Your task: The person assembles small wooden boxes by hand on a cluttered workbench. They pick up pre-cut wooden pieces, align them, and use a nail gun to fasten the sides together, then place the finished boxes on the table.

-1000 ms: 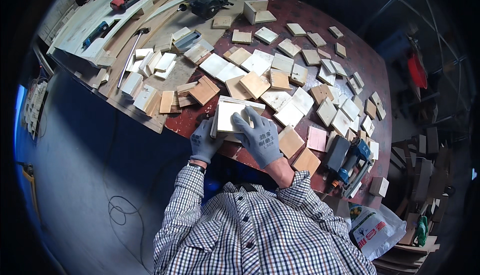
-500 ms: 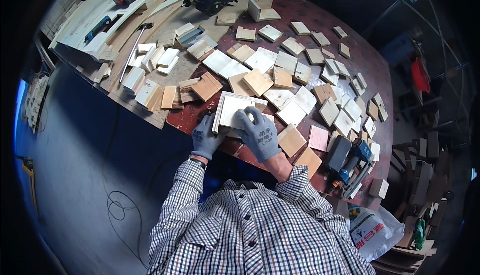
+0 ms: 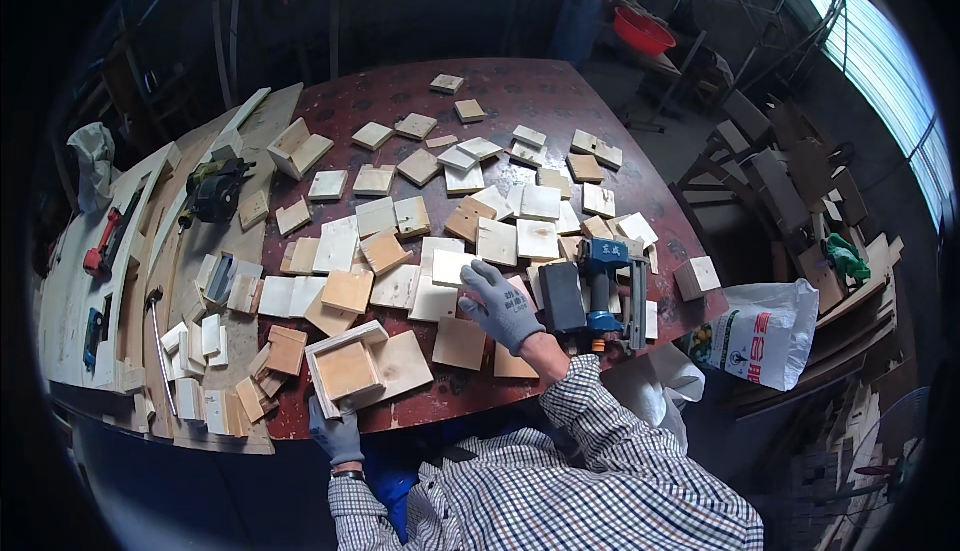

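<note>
Touching one block [image 3: 453,269], one assembly [image 3: 348,368]: two hands [image 3: 502,309] [image 3: 338,436]

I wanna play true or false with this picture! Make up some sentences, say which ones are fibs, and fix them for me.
1. The left hand touches the wooden frame. True.
2. The right hand is bare. False: it wears a grey glove.
3. The blue tool is on the red table. True.
4. The hammer is to the right of the blue tool. False: it lies far to the left of it.
5. The red bowl sits in the middle of the table. False: it is off the table, beyond its far right side.
6. The person's sleeves are checked. True.
</note>
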`<state>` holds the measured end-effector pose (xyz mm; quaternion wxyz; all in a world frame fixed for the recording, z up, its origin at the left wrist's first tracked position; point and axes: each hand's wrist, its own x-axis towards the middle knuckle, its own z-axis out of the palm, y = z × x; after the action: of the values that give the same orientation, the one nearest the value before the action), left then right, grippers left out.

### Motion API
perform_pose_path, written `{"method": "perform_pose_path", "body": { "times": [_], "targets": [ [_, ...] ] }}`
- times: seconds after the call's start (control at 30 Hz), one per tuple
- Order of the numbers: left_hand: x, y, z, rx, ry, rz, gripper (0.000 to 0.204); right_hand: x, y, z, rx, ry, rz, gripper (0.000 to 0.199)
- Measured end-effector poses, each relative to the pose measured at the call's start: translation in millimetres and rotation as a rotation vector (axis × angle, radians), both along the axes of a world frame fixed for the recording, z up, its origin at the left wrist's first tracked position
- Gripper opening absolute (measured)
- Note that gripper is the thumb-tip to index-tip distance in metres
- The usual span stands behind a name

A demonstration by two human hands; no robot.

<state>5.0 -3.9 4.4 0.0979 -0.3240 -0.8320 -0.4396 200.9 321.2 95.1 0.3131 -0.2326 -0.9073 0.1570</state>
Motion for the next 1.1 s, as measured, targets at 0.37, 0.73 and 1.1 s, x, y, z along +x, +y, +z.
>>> {"method": "perform_pose_path", "body": {
  "times": [0.37, 0.73, 1.1],
  "targets": [
    [-8, -14, -13, 0.004, -0.086, 0.052, 0.066, 164, 64, 18, -0.018, -0.304, -1.039, 0.053],
    [-24, -23, -44, 0.012, -0.099, 0.074, 0.066, 204, 56, -6, 0.062, -0.202, -1.085, 0.052],
    [-22, -22, -43, 0.056, -0.143, 0.056, 0.061, 137, 61, -3, -0.229, -0.546, -1.041, 0.096]
  ]
}}
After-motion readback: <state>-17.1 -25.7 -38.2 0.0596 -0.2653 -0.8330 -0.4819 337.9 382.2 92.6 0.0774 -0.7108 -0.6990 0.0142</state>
